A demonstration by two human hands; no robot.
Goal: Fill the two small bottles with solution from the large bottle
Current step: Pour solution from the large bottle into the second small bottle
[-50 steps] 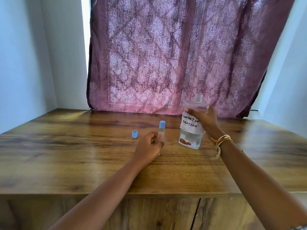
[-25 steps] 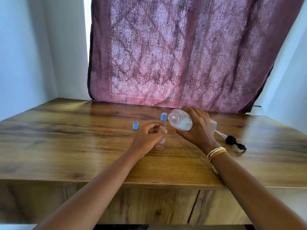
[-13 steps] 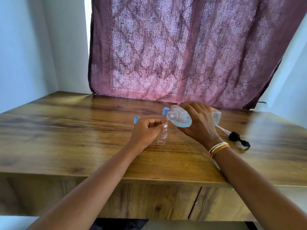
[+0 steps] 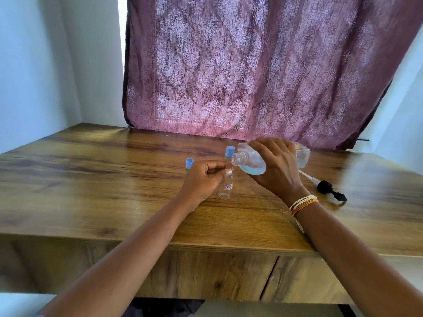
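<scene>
Our left hand (image 4: 202,179) has its fingers (image 4: 215,167) curled in and pinched around the neck of an open small bottle (image 4: 226,187), which stands upright on the wooden table (image 4: 91,179) with a small printed label on its clear body. We cannot tell how much liquid it holds. Our right hand (image 4: 274,165) is wrapped over the large bottle (image 4: 250,161), its fingers (image 4: 267,145) closed across the top of the body, and holds it tipped nearly flat so the uncapped threaded mouth points left, just above and beside the small bottle's opening. Clear bluish solution lies pooled along the lower side of the large bottle. Just behind the two mouths stands a second small bottle (image 4: 229,154) with its blue cap on, partly hidden by the large one. A loose blue cap (image 4: 189,163) sits on the table to the left of our left hand. To the right of our right wrist, which wears thread bangles (image 4: 303,203), lies a black pump head (image 4: 329,192) with its white tube. A patterned maroon curtain (image 4: 251,65) hangs behind the table.
</scene>
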